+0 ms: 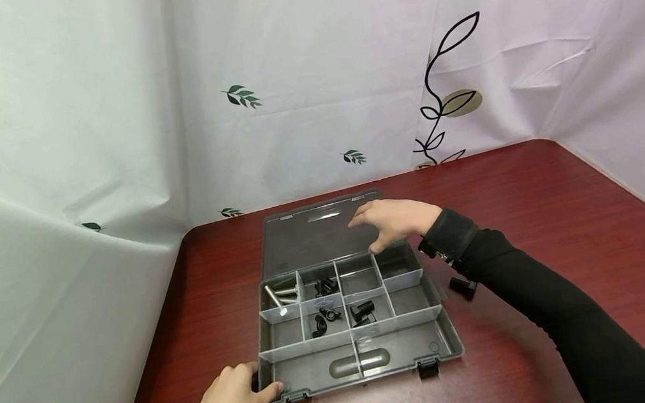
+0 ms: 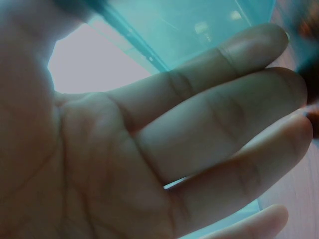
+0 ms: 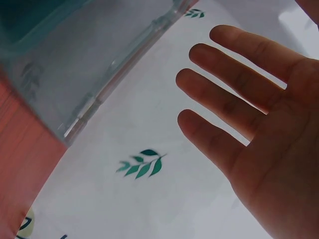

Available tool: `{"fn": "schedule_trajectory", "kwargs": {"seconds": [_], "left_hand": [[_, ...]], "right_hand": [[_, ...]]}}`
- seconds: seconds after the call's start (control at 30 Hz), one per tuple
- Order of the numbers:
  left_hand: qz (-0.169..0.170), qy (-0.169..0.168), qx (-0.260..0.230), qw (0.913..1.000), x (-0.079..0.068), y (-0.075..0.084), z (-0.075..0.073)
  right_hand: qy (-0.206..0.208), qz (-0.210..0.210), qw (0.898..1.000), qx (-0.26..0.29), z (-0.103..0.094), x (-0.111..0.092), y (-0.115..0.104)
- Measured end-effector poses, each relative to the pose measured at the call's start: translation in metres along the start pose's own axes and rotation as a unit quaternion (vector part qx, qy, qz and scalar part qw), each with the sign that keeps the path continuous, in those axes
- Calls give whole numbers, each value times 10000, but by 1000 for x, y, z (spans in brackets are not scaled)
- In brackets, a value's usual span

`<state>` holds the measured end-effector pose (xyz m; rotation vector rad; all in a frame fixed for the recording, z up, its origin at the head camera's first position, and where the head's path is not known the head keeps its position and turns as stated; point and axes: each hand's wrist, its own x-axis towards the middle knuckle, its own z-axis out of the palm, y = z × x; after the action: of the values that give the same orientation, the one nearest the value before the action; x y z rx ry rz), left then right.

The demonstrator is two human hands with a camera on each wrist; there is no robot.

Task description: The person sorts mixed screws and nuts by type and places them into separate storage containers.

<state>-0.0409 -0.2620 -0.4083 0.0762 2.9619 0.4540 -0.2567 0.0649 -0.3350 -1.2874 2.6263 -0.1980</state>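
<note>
A grey see-through compartment box (image 1: pixel 401 342) lies on the table with its lid (image 1: pixel 309 244) folded back. My left hand (image 1: pixel 227 398) holds its near left corner, thumb over the front rim and fingers along the outer left side. In the left wrist view those fingers (image 2: pixel 224 107) look nearly straight. Above the hinge side and lid hovers my right hand (image 1: pixel 396 219), fingers spread and nothing in them. Silver metal pins (image 1: pixel 276 297) lie in the back left compartment. Small black parts fill others, among them a black cylindrical piece (image 1: pixel 362 310) and black ring-like parts (image 1: pixel 329 315).
Right of the box, a loose black piece (image 1: pixel 463 288) lies on the red-brown table (image 1: pixel 578 224), close by the right sleeve (image 1: pixel 544 300). A black latch (image 1: pixel 427 368) sticks out from the box's front. White leaf-patterned cloth (image 1: pixel 311 68) rises behind the table and along both sides.
</note>
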Motion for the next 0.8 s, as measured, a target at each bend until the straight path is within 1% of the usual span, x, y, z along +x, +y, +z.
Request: {"fn": "schedule_trajectory", "kwargs": {"seconds": [0.27, 0.5, 0.8], "left_hand": [[15, -9, 32, 10000, 1, -1, 1], [1, 3, 53, 10000, 1, -1, 0], [16, 12, 42, 10000, 1, 0, 0]], "right_hand": [[121, 177, 9997, 68, 2, -12, 12], [94, 316, 9994, 136, 6, -18, 18], [236, 252, 9992, 177, 9, -27, 31]]}}
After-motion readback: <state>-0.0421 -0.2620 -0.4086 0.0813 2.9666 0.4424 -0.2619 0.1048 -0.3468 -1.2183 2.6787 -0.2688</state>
